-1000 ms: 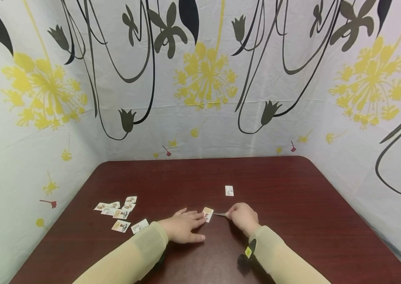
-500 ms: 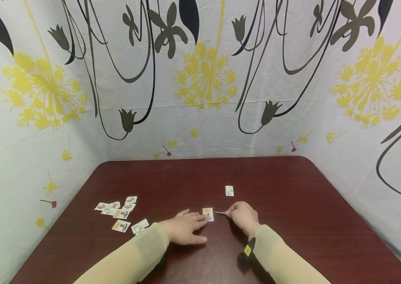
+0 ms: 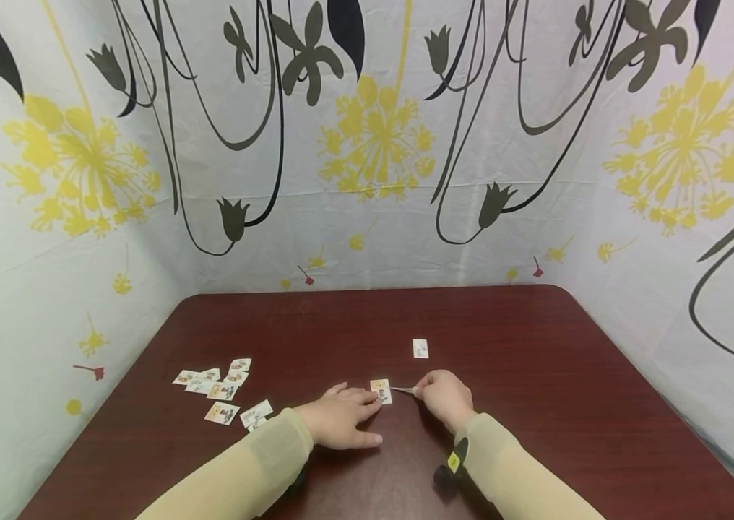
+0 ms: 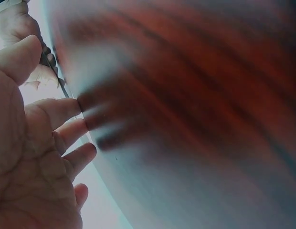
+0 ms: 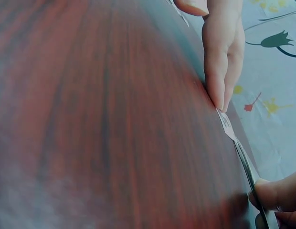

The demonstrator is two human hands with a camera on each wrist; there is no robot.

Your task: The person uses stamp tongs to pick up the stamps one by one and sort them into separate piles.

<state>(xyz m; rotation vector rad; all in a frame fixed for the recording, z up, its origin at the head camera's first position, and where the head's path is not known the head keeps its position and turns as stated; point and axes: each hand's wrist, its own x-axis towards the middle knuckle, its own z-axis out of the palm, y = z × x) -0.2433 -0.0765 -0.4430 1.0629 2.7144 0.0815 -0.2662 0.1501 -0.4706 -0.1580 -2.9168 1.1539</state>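
Observation:
A small printed card point(image 3: 380, 386) lies on the table near the middle. Spread fingers of my left hand point(image 3: 342, 417) touch the card's left part in the head view. From the right, my right hand point(image 3: 446, 399) pinches slim metal tweezers point(image 3: 402, 390) between thumb and fingers. Their tip meets the card's right edge; in the right wrist view the tweezers point(image 5: 244, 160) reach the card point(image 5: 226, 126) under the left fingertips. Whether the tips grip the card, I cannot tell. The left wrist view shows the left palm point(image 4: 33, 157) with its fingers extended.
Several cards point(image 3: 222, 391) lie in a loose group at the left of the dark red table point(image 3: 536, 361), some overlapping. Beside the left sleeve lie more cards point(image 3: 255, 414), partly hidden. A single card point(image 3: 420, 349) lies farther back. Patterned cloth point(image 3: 367, 238) surrounds the table.
The card under the left fingers has turned from slanted to nearly straight. My left hand has shifted slightly right with it. The right hand and tweezers have hardly moved.

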